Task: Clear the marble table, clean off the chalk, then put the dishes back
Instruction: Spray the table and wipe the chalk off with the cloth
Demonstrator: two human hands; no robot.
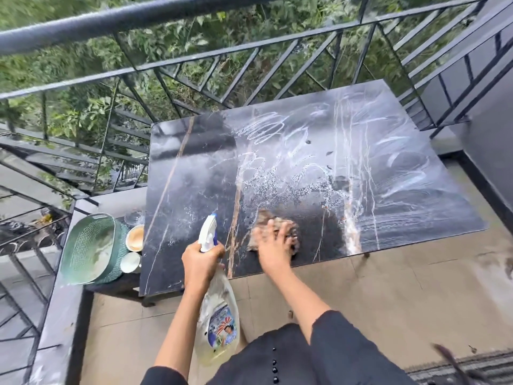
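Observation:
The black marble table (188,173) fills the middle of the view, bare of dishes. White chalk scribbles (266,129) cover its far and right parts, with wet spray droplets across the centre. My right hand (274,240) presses flat on a brownish cloth (263,218) near the table's front edge. My left hand (201,259) grips the neck of a spray bottle (219,323) with a white and blue nozzle, held at the front edge. A green mesh basket (88,248) and two cups (135,237) stand on a lower ledge left of the table.
A black metal railing (222,59) runs behind and left of the table, with greenery beyond. Beige floor tiles (388,287) lie in front. A dark wall (494,129) rises at the right. A striped mat (472,368) lies at bottom right.

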